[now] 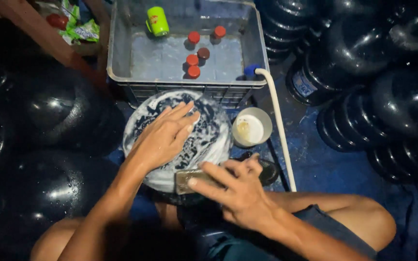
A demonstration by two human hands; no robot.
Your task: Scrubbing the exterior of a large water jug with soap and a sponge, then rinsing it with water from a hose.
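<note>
Head view: soapy round bottle base (204, 140) lies centred before the person, directly under the left hand (163, 137), whose fingers (182, 113) spread flat on the suds. Right hand (240, 191), nearer the body, grips a scrub pad (189, 179) at the base's near rim, long axis left-right

sponge (189, 180) half hidden — bottles (388, 96) cut off

blue floor (325, 164): crate (122, 72), bowl (251, 127) (jugs (397, 96) around)
</note>
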